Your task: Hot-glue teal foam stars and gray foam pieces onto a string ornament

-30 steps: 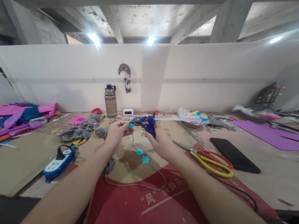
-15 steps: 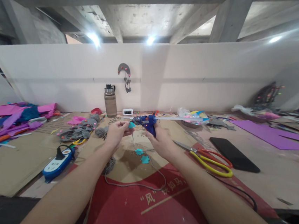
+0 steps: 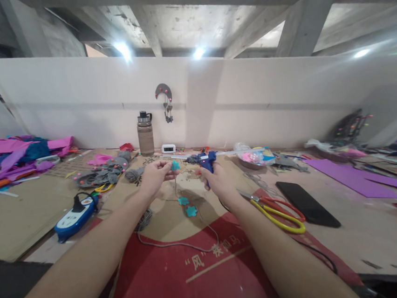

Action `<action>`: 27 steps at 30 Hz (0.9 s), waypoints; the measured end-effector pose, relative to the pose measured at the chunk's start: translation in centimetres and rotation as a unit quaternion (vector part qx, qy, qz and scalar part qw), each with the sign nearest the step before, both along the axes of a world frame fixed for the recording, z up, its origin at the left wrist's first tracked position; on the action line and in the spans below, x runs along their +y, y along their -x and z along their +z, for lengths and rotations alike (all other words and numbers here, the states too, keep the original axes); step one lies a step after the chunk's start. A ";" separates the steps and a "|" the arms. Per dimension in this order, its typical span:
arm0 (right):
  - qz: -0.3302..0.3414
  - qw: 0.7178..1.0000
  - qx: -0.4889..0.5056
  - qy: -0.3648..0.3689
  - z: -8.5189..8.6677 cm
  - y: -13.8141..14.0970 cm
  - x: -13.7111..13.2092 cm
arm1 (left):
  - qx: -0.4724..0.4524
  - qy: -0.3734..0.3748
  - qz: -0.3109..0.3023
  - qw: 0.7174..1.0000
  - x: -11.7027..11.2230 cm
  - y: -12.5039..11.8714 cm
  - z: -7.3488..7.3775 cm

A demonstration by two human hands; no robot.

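Observation:
Between the fingertips of my left hand is a small teal felt flower, its face turned toward me. A grey cord hangs below it. My right hand is wrapped round the handle of a blue glue gun, whose nozzle points left toward the flower, a short gap away. A clear glue stick sticks out of its back. Below my hands, a teal flower and another teal flower lie on the cardboard by the looping cord.
Red-and-yellow scissors and a black phone lie right of my right forearm. A blue power strip sits at left. A bottle, a small clock and a bowl stand farther back. Purple felt lies at right.
My right hand has drawn the glue gun to the right, away from the flower. My left hand has turned the flower so more of its face shows.

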State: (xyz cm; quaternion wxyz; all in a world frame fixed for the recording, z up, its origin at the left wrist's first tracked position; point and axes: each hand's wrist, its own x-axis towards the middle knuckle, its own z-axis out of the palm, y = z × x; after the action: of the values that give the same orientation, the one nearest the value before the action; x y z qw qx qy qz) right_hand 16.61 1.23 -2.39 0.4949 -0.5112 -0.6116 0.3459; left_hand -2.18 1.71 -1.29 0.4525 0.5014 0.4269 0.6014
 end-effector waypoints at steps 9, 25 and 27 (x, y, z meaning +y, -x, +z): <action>-0.071 0.987 -0.098 0.104 -1.6 -1.8 3.0 | 0.223 -0.093 0.074 0.968 -0.5 -0.3 -0.1; 0.222 0.930 0.281 0.086 -0.7 4.3 -2.2 | 0.386 -0.197 0.147 0.889 -2.0 -1.3 0.4; 0.209 0.935 0.272 0.090 -0.4 3.9 -2.3 | 0.383 -0.192 0.139 0.893 -2.0 -1.4 0.4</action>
State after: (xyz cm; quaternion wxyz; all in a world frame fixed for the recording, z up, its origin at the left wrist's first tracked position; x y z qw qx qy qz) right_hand 12.76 -1.05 -2.80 0.5107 -0.3004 -0.5134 0.6208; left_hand -0.75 -0.30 -0.91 0.0603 0.7054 0.5089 0.4897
